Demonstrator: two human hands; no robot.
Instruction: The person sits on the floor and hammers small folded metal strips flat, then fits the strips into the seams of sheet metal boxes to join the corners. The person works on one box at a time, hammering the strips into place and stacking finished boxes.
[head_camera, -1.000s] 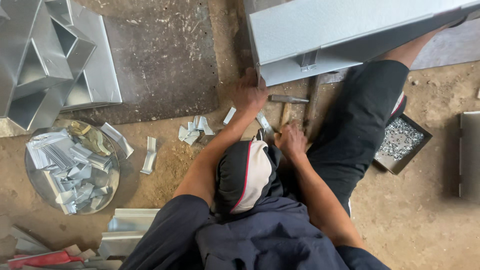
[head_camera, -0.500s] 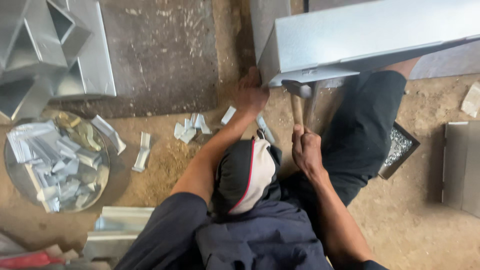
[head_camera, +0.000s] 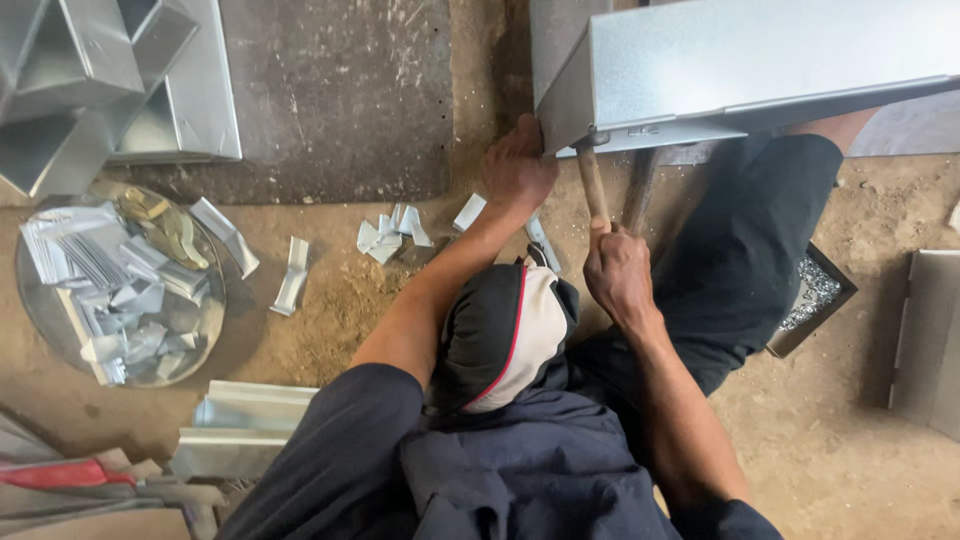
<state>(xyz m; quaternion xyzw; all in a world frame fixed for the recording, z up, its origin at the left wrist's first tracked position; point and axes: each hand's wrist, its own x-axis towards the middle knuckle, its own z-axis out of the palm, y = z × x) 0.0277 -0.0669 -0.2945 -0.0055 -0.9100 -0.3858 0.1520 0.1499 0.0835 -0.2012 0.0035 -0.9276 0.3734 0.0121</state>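
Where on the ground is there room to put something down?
Bare dirt lies at the lower right, between the small tray of screws and the metal sheet. The dark mat is also bare. It is crowded around the round pan of metal clips and by the left hand.

Bare dirt floor (head_camera: 830, 440) with a dark worn mat (head_camera: 340, 100), lit by daylight.

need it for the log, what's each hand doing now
left hand: gripping the corner of the metal duct
right hand: closed on the hammer handle
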